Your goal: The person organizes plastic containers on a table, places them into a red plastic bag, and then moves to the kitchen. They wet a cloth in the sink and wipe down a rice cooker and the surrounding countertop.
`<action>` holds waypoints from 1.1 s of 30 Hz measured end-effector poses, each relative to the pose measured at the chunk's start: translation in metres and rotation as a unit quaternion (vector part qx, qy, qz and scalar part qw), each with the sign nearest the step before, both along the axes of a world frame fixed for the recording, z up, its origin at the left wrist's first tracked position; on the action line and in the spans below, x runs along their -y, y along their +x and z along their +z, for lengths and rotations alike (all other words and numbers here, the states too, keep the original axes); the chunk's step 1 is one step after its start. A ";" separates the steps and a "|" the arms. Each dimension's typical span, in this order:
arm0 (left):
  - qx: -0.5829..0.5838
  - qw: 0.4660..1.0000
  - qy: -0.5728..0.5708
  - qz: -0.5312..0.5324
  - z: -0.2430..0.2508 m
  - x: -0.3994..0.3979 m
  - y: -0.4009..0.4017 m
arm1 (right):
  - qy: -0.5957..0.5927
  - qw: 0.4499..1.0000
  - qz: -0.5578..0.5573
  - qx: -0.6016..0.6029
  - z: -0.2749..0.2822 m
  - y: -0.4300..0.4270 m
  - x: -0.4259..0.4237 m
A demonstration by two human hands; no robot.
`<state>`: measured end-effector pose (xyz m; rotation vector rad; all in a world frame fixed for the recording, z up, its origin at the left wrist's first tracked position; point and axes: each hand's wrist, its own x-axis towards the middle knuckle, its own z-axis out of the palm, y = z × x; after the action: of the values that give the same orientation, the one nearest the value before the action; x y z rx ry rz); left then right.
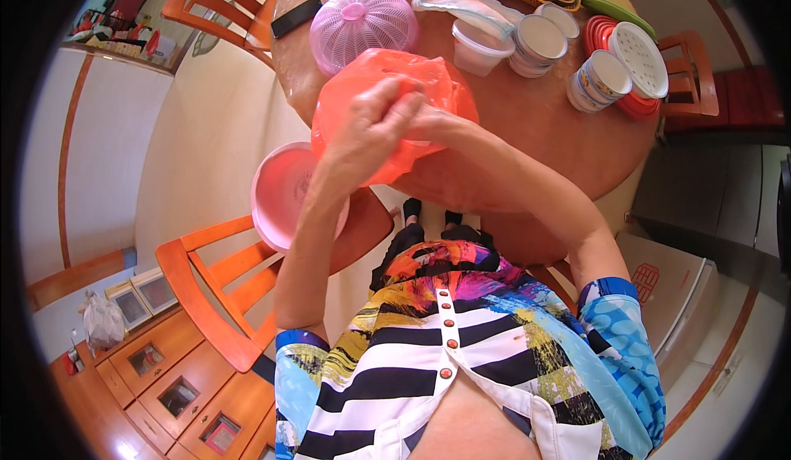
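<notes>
A red plastic bag [346,98] is held up before me over the near left edge of the round table [519,151]. My left hand [375,120] is closed on the gathered upper part of the bag. Coming in from the right, my right hand [423,123] meets the left one there and also grips the bag; its fingers are largely hidden. Whatever is inside the bag does not show clearly. Just beyond it sits a pink mesh food cover [364,27]. Left of the bag and lower, a pink plastic basin [278,182] rests on the seat of a wooden chair [222,274].
Across the table stand a lidded plastic tub [482,52], stacked bowls [539,46], more patterned bowls [599,83] and a white perforated strainer [642,58]. A black phone [298,17] lies at the left rim. A wooden cabinet [160,373] is at lower left.
</notes>
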<state>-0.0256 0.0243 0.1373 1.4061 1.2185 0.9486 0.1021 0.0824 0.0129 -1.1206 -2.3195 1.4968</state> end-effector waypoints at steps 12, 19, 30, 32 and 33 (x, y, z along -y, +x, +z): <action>-0.582 0.786 0.141 0.157 0.027 -0.011 -0.016 | 0.719 0.637 -0.233 0.154 0.025 0.064 -0.027; -0.360 0.892 0.236 0.135 0.026 -0.016 0.000 | 0.154 0.954 -0.242 0.082 0.086 0.104 -0.039; -0.150 0.949 0.268 -0.074 -0.025 -0.081 0.092 | 0.453 0.833 -0.310 -0.066 0.134 0.107 0.035; -0.170 0.941 0.277 -0.097 -0.021 -0.066 0.116 | 0.531 0.766 -0.360 -0.022 0.125 0.119 0.055; -0.141 0.964 0.205 -0.100 -0.020 -0.065 0.127 | 0.531 0.761 -0.370 -0.045 0.121 0.124 0.064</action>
<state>0.1017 0.0896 0.1176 2.0088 1.0927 0.9128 0.2263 0.0179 0.1338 -1.2353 -1.7412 -0.1067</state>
